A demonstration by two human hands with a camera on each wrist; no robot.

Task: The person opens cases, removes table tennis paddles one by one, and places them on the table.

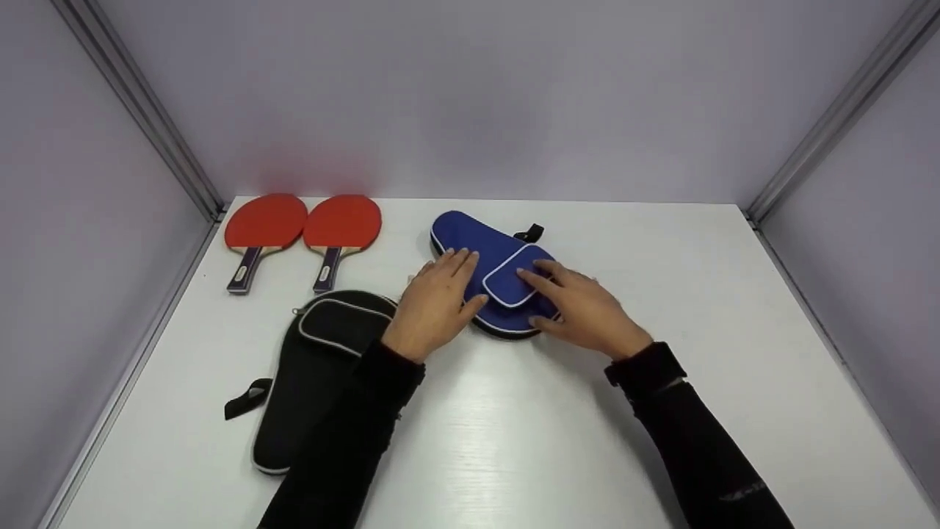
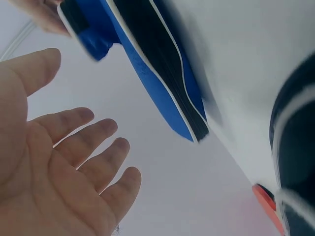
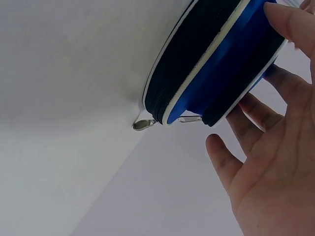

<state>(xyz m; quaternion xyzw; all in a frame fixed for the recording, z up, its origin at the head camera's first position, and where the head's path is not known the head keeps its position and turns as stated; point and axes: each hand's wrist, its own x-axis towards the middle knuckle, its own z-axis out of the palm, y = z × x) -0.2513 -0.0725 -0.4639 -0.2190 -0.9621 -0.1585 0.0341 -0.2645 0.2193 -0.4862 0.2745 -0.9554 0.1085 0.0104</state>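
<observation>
The blue case [image 1: 470, 234] lies on the table [image 1: 477, 448], near the black case [image 1: 301, 389]. Your left hand [image 1: 435, 301] is over it — fingers apart. Your right hand [image 1: 589, 310] touches its pocket [image 1: 507, 283] — fingers spread.

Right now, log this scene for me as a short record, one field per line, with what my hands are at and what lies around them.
Surface: flat white tabletop
At the hands: blue fabric paddle-shaped case with white piping
Left hand: fingers extended over the blue case; contact unclear
Right hand: fingers at the raised, white-edged blue pocket
Closures: two silvery zipper pulls, right wrist view
Near left: black paddle-shaped case with pale piping, partly under the left sleeve
Far left: two rounded red paddles, side by side
</observation>
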